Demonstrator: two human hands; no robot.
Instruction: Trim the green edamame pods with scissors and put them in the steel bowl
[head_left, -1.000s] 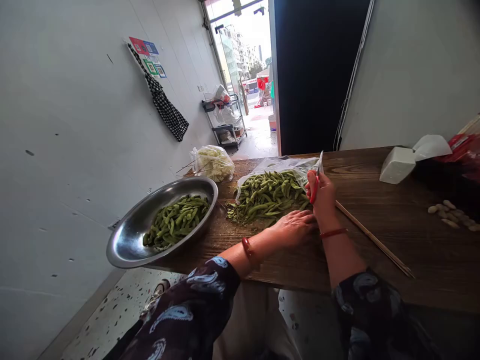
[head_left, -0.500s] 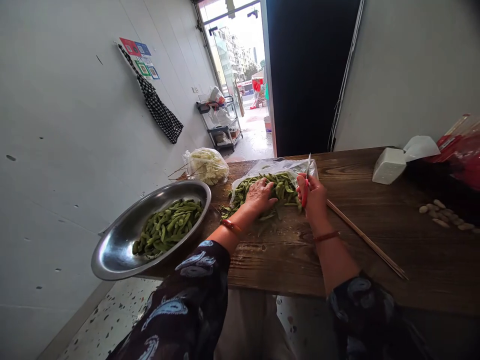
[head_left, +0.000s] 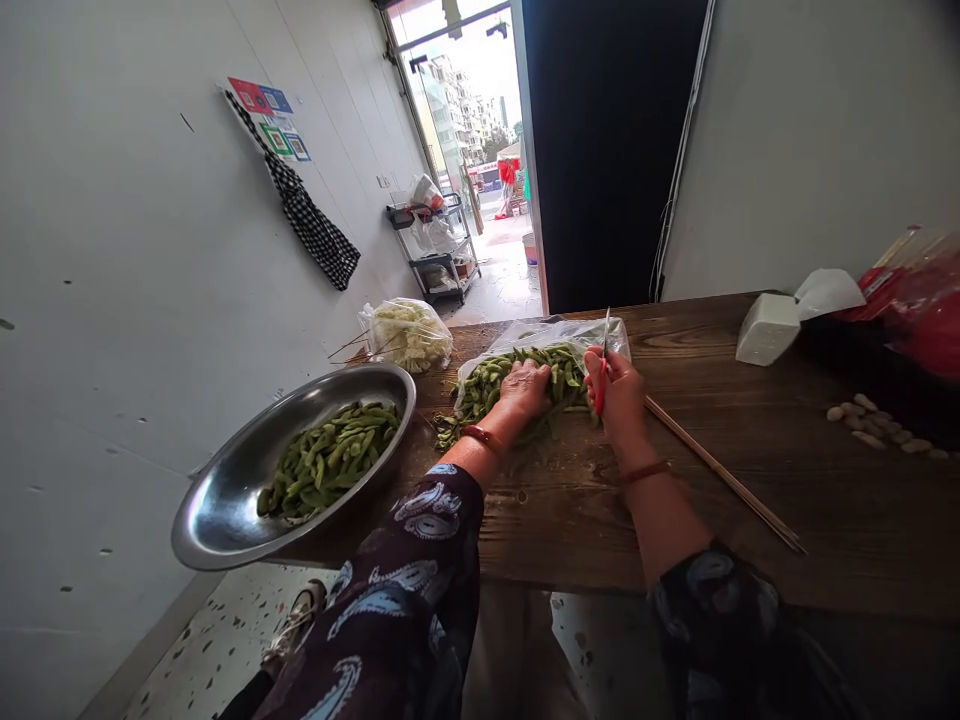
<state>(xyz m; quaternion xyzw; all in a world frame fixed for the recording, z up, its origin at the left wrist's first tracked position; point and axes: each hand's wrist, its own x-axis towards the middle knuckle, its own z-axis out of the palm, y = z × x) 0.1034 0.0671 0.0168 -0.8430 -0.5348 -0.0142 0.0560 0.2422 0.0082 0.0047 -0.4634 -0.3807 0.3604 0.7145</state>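
Observation:
Green edamame pods lie heaped on a clear plastic bag on the wooden table. My left hand is in the heap, its fingers curled down and closed around pods; the fingertips are partly hidden. In my right hand, at the heap's right side, is a pair of red-handled scissors, blades pointing up and away from me. To the left, a wide steel basin holds more pods, with its inner left side bare.
Behind the basin sits a bag of cauliflower. Thin wooden skewers lie right of my right hand. Farther right are a white tissue pack, several peanuts and red plastic packaging. A shelf cart stands near the doorway.
My left hand's spread fingers have curled into the pods, and the hand has shifted slightly right. My right hand still holds the scissors in nearly the same place. The view has shifted slightly.

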